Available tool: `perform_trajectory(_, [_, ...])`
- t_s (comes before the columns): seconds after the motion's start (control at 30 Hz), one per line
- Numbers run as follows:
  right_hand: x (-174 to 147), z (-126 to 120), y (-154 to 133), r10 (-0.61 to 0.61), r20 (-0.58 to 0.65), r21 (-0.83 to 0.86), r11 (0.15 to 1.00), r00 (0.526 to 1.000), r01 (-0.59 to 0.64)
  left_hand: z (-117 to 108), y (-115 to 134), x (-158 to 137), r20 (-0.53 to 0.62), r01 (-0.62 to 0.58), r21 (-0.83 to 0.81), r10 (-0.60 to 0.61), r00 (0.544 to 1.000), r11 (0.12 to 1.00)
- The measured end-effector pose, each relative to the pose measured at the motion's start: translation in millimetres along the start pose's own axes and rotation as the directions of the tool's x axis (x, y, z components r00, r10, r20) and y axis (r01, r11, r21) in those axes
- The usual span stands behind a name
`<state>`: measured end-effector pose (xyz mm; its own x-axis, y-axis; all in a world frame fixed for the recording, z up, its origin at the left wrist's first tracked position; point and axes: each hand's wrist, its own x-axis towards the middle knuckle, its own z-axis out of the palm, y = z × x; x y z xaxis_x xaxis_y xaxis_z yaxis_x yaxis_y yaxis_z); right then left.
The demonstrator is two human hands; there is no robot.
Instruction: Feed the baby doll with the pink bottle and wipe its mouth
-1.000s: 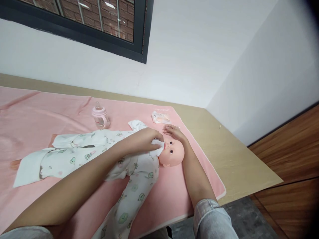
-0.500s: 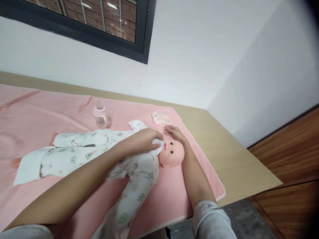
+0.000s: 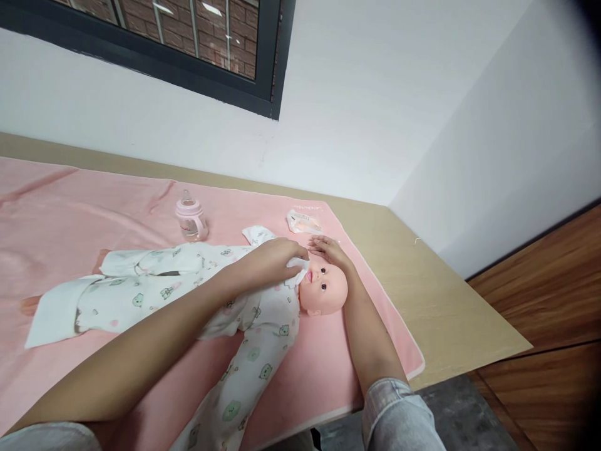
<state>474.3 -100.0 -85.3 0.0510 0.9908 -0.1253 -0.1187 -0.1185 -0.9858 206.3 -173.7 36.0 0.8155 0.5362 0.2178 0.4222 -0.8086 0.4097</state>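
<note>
A baby doll (image 3: 328,294) lies on its back on a pink mat, its bald head to the right, dressed in a white suit (image 3: 253,319) with green animal prints. My left hand (image 3: 277,258) is at the doll's chin, fingers closed on a thin white tissue (image 3: 299,270) beside its mouth. Most of the tissue is hidden under the fingers. My right hand (image 3: 330,250) rests on the far side of the doll's head, fingers stretched out, with the forearm curving round the crown. Nothing shows in that hand.
A small crumpled tissue packet (image 3: 303,222) lies on the mat just beyond my right hand. Behind the doll's legs stands a pink-lidded baby bottle (image 3: 191,219). The pink mat (image 3: 94,207) covers much of a wooden table (image 3: 436,307), which meets a white wall.
My left hand has shifted very slightly with the tissue, and more of the doll's mouth shows. My right hand and the doll stay in place.
</note>
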Motion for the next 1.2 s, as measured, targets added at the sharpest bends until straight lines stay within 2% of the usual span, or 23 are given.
perform_trajectory(0.4, [-2.7, 1.6, -2.7, 0.003, -0.008, 0.001, 1.000, 1.000, -0.003, 6.9, -0.9, 5.5, -0.090, -0.035, 0.027, 0.038, 0.995, 0.999])
perform_trajectory(0.57, [-2.8, 1.7, -3.3, 0.003, -0.009, -0.005, 1.000, 1.000, -0.003, 8.2, -1.6, 6.5, -0.104, -0.007, -0.029, 0.004, 0.995, 1.000])
perform_trajectory(0.73, [-2.3, 0.5, -2.6, -0.003, -0.014, -0.001, 1.000, 1.000, 0.003, 2.4, 0.4, 4.3, -0.137, -0.042, -0.093, 0.029, 0.990, 0.995])
perform_trajectory(1.0, [0.4, -2.6, 1.0, -0.021, 0.015, 0.018, 1.000, 1.000, 0.020, 0.2, 8.4, 2.2, -0.051, -0.076, -0.145, 0.070, 0.996, 0.986])
perform_trajectory(1.2, [0.3, -2.8, 1.4, -0.030, 0.022, 0.020, 0.999, 0.999, 0.030, 6.2, 7.4, 3.6, -0.062, -0.084, -0.150, 0.075, 0.995, 0.985])
